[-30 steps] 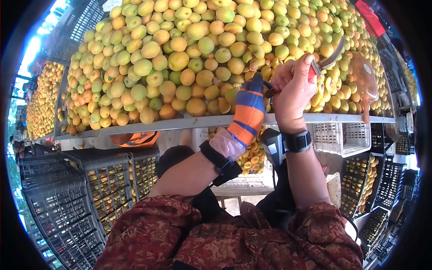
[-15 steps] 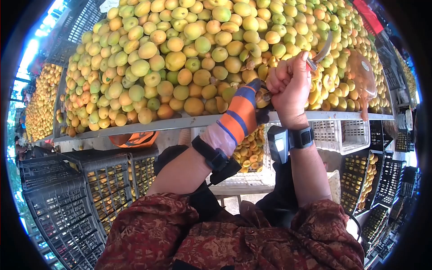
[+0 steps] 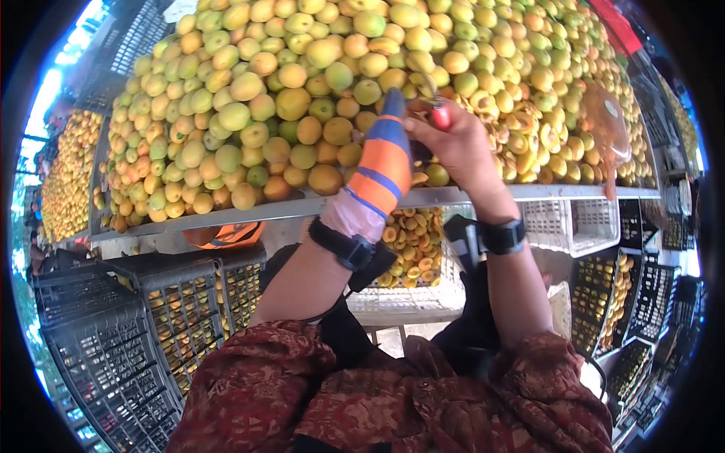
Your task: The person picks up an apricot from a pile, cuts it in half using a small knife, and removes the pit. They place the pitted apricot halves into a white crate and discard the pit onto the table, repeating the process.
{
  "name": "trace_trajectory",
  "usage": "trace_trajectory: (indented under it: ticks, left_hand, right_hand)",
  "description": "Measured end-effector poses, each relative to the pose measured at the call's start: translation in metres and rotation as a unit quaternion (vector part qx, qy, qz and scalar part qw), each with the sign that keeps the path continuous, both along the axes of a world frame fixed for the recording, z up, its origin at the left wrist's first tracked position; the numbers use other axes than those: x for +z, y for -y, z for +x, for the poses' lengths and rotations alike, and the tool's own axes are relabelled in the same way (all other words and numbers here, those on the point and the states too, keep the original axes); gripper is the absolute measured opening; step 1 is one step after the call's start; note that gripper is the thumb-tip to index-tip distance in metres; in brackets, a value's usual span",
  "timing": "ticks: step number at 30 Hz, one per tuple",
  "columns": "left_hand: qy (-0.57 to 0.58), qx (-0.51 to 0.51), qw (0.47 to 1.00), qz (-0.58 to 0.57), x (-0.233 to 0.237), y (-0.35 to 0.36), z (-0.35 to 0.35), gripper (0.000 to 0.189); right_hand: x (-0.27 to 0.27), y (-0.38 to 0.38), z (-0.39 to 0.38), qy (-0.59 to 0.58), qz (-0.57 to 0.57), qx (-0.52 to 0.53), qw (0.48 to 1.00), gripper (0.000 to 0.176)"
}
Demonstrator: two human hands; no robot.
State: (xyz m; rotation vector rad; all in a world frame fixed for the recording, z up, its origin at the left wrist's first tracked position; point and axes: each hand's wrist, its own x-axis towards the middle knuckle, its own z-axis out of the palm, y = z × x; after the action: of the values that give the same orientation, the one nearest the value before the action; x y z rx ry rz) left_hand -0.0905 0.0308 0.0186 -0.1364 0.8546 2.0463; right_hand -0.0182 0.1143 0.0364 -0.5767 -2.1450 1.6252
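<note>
My left hand (image 3: 383, 160), in an orange-and-blue striped glove over a thin clear plastic one, points away over the near edge of a big heap of apricots (image 3: 293, 104). Its inner side faces away from me, so its grip is hidden. Close beside it on the right, my bare right hand (image 3: 462, 147) is closed around the red handle of a curved knife (image 3: 440, 115). The thin blade points away over the fruit. Cut-open apricots (image 3: 522, 121) lie on the heap to the right of that hand.
A metal rim (image 3: 249, 214) borders the table in front of me. Below it, a white crate (image 3: 404, 300) stands under halved apricots (image 3: 411, 249). Black crates (image 3: 113, 362) of fruit are stacked at left, more at right. A clear plastic container (image 3: 604, 124) lies on the heap.
My right hand has moved left and turned, bringing the knife's red handle into view and the blade further left. My left hand has shifted left and now points more straight ahead.
</note>
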Motion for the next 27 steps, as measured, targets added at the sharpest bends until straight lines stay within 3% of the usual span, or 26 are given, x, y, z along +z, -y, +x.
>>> trace_trajectory:
  ticks: [1, 3, 5, 6, 7, 9, 10, 11, 13, 15, 17, 22, 24, 27]
  left_hand:
    - [0.017, 0.037, 0.999, 0.014, -0.001, -0.001, -0.001, 0.033]
    - [0.001, 0.015, 1.000, 0.025, -0.013, 0.002, -0.005, 0.031]
    - [-0.026, 0.085, 0.994, -0.070, -0.016, 0.003, -0.007, 0.029]
    - [0.067, 0.084, 0.994, -0.036, -0.011, 0.003, -0.010, 0.029]
    - [0.066, 0.084, 0.994, -0.036, -0.006, 0.003, -0.009, 0.029]
    - [0.078, 0.055, 0.995, 0.040, 0.004, 0.004, -0.010, 0.033]
    - [0.008, -0.018, 0.998, 0.059, -0.001, 0.014, -0.013, 0.041]
    - [0.003, -0.010, 0.998, 0.062, -0.005, 0.016, -0.014, 0.041]
    - [0.040, -0.007, 0.999, 0.031, 0.004, 0.016, -0.010, 0.047]
    - [0.041, -0.002, 0.999, 0.022, 0.006, 0.017, -0.011, 0.052]
    - [-0.002, -0.034, 0.999, -0.015, 0.005, 0.019, -0.011, 0.057]
    - [0.002, -0.074, 0.997, 0.009, -0.015, 0.011, -0.012, 0.062]
    - [-0.039, -0.022, 0.996, -0.071, -0.010, 0.008, -0.006, 0.059]
    - [-0.042, 0.034, 0.995, -0.087, -0.003, 0.003, 0.006, 0.055]
  right_hand:
    - [-0.008, 0.003, -0.004, -0.036, 0.022, 0.018, 0.999, 0.033]
    - [-0.008, 0.002, -0.002, -0.003, 0.041, 0.021, 0.999, 0.029]
    - [0.000, 0.006, -0.002, 0.022, 0.057, 0.026, 0.998, 0.027]
    - [0.004, 0.010, 0.002, 0.021, 0.142, 0.039, 0.989, 0.024]
    - [0.006, 0.012, 0.003, 0.018, 0.228, 0.052, 0.972, 0.021]
    - [0.001, 0.006, 0.003, -0.087, 0.190, -0.040, 0.977, 0.027]
    - [0.010, -0.008, 0.003, -0.036, 0.208, -0.097, 0.973, 0.031]
    - [0.019, -0.023, 0.005, 0.017, 0.225, -0.152, 0.962, 0.034]
    - [0.016, -0.040, 0.012, -0.015, 0.264, -0.206, 0.942, 0.042]
    - [0.013, -0.034, 0.020, 0.070, 0.177, -0.150, 0.970, 0.044]
    - [0.011, -0.014, 0.023, -0.001, 0.149, -0.004, 0.989, 0.038]
    - [0.001, -0.002, 0.017, -0.022, 0.086, 0.062, 0.994, 0.031]
    - [-0.001, -0.001, 0.016, -0.018, 0.106, 0.084, 0.991, 0.027]
    - [0.004, 0.005, 0.018, 0.005, 0.103, 0.089, 0.991, 0.021]
